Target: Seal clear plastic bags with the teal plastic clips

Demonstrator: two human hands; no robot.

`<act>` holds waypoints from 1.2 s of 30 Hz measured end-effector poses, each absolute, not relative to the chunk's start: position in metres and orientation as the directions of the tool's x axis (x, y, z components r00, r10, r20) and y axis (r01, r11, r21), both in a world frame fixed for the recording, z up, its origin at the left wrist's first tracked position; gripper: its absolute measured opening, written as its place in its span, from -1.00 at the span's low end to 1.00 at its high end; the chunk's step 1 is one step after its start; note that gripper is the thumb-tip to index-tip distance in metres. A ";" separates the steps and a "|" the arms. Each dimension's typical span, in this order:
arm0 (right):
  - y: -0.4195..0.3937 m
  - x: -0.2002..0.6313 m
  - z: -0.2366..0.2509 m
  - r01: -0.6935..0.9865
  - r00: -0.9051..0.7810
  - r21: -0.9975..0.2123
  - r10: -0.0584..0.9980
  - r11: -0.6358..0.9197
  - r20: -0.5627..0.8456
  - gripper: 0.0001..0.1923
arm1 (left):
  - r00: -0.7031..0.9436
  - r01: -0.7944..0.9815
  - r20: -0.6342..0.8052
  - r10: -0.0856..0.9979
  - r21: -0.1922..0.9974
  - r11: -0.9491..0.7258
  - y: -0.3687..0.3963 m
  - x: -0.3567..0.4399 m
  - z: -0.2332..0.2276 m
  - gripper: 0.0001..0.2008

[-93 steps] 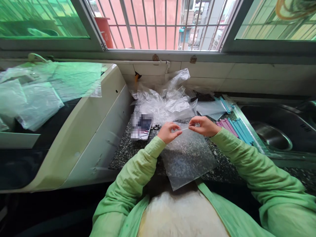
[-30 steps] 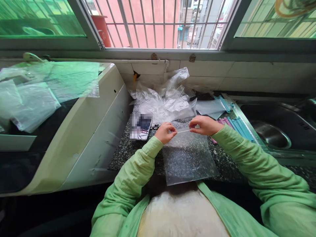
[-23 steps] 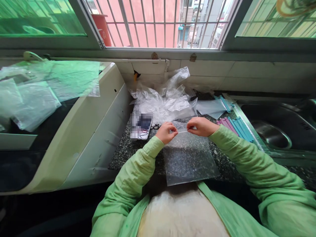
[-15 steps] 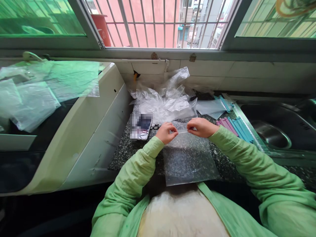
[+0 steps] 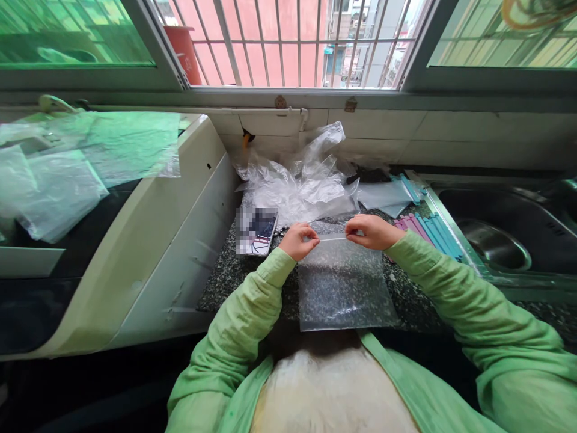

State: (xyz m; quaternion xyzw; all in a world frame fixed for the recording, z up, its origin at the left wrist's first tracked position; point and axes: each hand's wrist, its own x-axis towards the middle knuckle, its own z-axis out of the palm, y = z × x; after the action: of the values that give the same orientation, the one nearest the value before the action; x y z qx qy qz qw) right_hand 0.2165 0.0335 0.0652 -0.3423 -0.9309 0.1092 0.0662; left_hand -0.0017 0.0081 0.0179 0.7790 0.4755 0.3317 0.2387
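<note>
A clear plastic bag (image 5: 345,282) hangs flat in front of me over the speckled dark counter (image 5: 225,276), with a pale strip along its top edge. My left hand (image 5: 299,241) pinches that edge near its left end, thumb against the curled fingers. Toward the other end, my right hand (image 5: 370,232) grips the same edge between thumb and fingers. To the left of my left hand lies a phone (image 5: 264,231), partly blurred out. Blue and pink flat sticks (image 5: 426,230) lie in a row to the right of my right hand.
Crumpled clear plastic (image 5: 297,186) is heaped behind my hands. More flat bags (image 5: 385,195) with a blue strip lie behind the sticks. A sink (image 5: 496,231) borders the counter on the right. A large cream-coloured machine (image 5: 166,240) with plastic sheets (image 5: 112,144) on it stands left. A barred window is ahead.
My hands have moved slightly apart along the bag's top edge, the left one to the left and the right one to the right. The bag's lower edge has risen a little.
</note>
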 end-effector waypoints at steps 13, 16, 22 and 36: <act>0.035 0.210 0.064 0.593 -0.766 -0.299 0.638 0.748 0.076 -0.88 | 0.352 0.557 0.318 0.880 0.685 -0.470 0.006 0.001 0.018 -0.95; 0.034 0.205 0.063 0.579 -0.785 -0.277 0.616 0.767 0.062 -0.89 | 0.352 0.554 0.321 0.879 0.686 -0.472 0.005 0.002 0.018 -0.96; 0.034 0.202 0.062 0.588 -0.788 -0.234 0.613 0.774 0.048 -0.88 | 0.342 0.563 0.312 0.886 0.687 -0.459 0.005 0.003 0.018 -0.95; 0.037 0.212 0.059 0.590 -0.773 -0.225 0.623 0.776 0.122 -0.89 | 0.266 0.456 0.306 0.914 0.795 -0.399 0.010 -0.003 0.010 -0.97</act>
State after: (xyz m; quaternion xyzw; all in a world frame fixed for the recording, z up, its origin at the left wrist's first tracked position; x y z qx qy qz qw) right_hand 0.2118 0.0366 0.0589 -0.3235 -0.9374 0.0869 0.0953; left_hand -0.0028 0.0103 0.0097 0.7396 0.4633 0.3907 0.2929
